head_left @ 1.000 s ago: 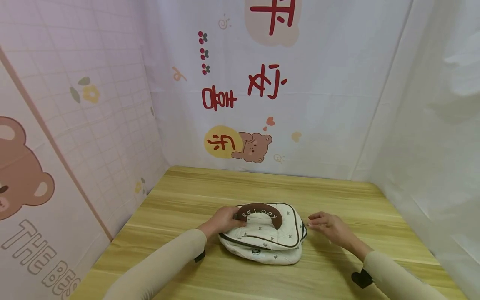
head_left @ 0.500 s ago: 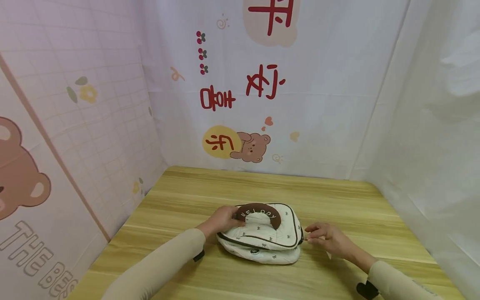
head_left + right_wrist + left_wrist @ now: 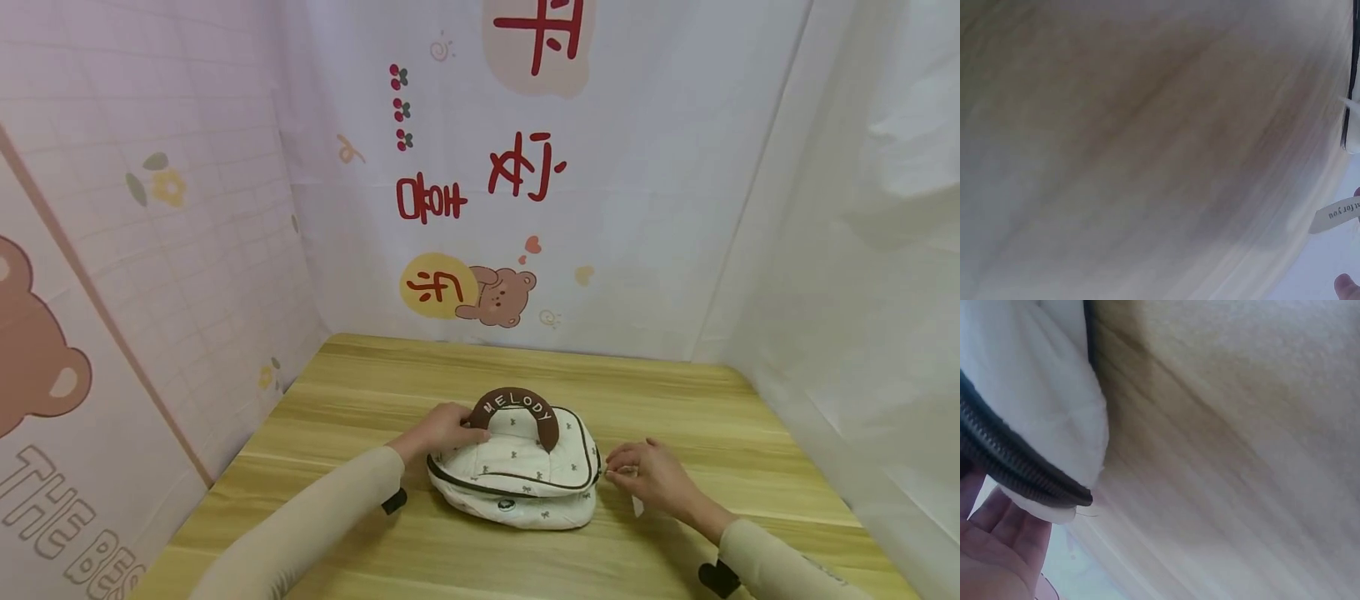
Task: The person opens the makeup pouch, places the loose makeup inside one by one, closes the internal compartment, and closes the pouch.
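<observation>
A white bag [image 3: 525,458] with small dark bow prints and dark zipper edging lies on the wooden table. Its brown handle [image 3: 513,400], lettered MELODY, arches up from the top. My left hand [image 3: 444,429] grips the bag's left end by the handle's base. In the left wrist view, fingers [image 3: 1007,519] lie against the bag's edge beside the dark zipper [image 3: 1010,459]. At the bag's right corner, my right hand [image 3: 652,479] pinches a pale ribbon tab [image 3: 1338,214] printed "for you"; its link to the zipper is mostly hidden by the fingers.
The wood-grain table [image 3: 360,375] extends around the bag. A white printed cloth [image 3: 637,208] hangs behind it, and more cloth closes off the left and right sides.
The brown handle has risen from lying flat to a more upright arch. My right hand has come to the bag's right corner and taken hold of the ribbon tab. My left hand keeps its grip.
</observation>
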The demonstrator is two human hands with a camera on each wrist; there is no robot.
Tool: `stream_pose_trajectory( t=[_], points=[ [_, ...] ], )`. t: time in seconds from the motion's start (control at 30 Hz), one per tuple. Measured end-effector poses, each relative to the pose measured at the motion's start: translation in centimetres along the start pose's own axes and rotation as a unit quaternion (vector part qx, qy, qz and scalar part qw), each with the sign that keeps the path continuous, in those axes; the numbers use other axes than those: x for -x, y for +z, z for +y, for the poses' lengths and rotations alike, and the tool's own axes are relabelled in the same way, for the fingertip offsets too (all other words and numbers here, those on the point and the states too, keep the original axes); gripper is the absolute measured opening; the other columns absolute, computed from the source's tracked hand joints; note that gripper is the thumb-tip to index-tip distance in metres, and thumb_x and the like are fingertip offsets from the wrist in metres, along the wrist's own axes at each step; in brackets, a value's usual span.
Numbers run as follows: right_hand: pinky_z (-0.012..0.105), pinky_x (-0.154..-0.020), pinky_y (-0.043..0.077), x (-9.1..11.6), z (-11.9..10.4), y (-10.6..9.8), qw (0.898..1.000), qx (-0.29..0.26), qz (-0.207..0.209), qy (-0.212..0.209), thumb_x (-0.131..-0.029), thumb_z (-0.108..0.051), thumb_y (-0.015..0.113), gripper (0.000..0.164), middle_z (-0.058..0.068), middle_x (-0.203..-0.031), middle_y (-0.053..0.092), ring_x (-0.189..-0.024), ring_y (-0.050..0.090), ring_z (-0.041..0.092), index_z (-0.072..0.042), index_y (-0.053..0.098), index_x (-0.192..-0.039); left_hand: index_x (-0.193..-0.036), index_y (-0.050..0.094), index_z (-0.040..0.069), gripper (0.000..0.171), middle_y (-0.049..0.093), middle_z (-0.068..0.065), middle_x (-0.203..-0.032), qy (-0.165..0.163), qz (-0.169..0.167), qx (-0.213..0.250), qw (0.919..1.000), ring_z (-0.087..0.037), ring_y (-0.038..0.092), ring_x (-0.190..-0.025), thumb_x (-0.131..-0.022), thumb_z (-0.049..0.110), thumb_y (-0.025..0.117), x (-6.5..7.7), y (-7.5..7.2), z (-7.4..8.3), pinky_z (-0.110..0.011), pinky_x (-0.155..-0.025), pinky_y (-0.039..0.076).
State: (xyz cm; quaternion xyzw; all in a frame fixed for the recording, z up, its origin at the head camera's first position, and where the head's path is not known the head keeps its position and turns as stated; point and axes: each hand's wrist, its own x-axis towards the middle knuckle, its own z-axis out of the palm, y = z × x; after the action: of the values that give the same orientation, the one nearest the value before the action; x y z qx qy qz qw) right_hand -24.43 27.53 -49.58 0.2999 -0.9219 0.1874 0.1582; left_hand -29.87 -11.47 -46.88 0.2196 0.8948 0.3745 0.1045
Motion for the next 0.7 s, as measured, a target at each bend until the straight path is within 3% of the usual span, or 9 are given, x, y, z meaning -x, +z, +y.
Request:
stream_pose_trajectory(
  t=[0.17, 0.33, 0.47, 0.57, 0.7],
  points=[
    [0.073, -0.094, 0.033, -0.4, 0.1, 0.1, 1.0, 0.012, 0.002, 0.021, -0.087, -0.024, 0.077, 0.004, -0.014, -0.09, 0.071, -0.084, 0.067, 0.01, -0.023, 0.078, -0.084, -0.106, 0.072, 0.014, 0.027, 0.067, 0.004, -0.087, -0.004, 0.022, 0.004, 0.9997, -0.012, 0.062, -0.075, -0.095, 0.039, 0.067, 0.5, -0.2, 0.3, -0.032, -0.064, 0.051],
    [0.074, -0.092, 0.035, -1.9, 0.7, 0.4, 0.999, 0.021, 0.024, 0.042, -0.087, -0.023, 0.077, 0.004, -0.011, -0.088, 0.072, -0.077, 0.068, 0.011, -0.021, 0.08, -0.088, -0.091, 0.073, 0.016, 0.024, 0.066, 0.004, -0.077, -0.01, 0.054, -0.007, 0.9984, -0.013, 0.058, -0.066, -0.092, 0.04, 0.07, 1.4, -0.4, 0.8, -0.03, -0.057, 0.048],
    [0.059, -0.082, 0.05, -3.5, 1.3, 0.6, 0.998, 0.015, 0.032, 0.056, -0.087, -0.02, 0.077, 0.006, -0.005, -0.089, 0.073, -0.076, 0.068, 0.015, -0.016, 0.08, -0.09, -0.076, 0.071, 0.016, 0.031, 0.06, 0.005, -0.064, -0.013, 0.072, -0.017, 0.9972, -0.01, 0.049, -0.055, -0.09, 0.044, 0.071, 2.3, -0.2, 1.0, -0.027, -0.05, 0.041],
    [0.046, -0.071, 0.054, -4.9, 1.6, 0.7, 0.997, 0.01, 0.025, 0.067, -0.088, -0.018, 0.075, 0.009, 0.001, -0.091, 0.074, -0.077, 0.069, 0.02, -0.012, 0.08, -0.093, -0.069, 0.07, 0.015, 0.037, 0.055, 0.006, -0.057, -0.017, 0.075, 0.001, 0.997, -0.009, 0.044, -0.051, -0.09, 0.045, 0.071, 3.1, 0.1, 1.3, -0.025, -0.047, 0.036],
    [0.045, -0.072, 0.054, -6.6, 1.7, 0.8, 0.996, 0.009, 0.006, 0.094, -0.091, -0.02, 0.072, 0.014, 0.006, -0.095, 0.074, -0.085, 0.069, 0.027, -0.011, 0.08, -0.097, -0.062, 0.067, 0.009, 0.045, 0.043, 0.01, -0.05, -0.011, 0.078, 0.033, 0.9963, -0.007, 0.036, -0.047, -0.091, 0.043, 0.07, 4.4, 0.8, 2.2, -0.023, -0.045, 0.029]
  ],
)
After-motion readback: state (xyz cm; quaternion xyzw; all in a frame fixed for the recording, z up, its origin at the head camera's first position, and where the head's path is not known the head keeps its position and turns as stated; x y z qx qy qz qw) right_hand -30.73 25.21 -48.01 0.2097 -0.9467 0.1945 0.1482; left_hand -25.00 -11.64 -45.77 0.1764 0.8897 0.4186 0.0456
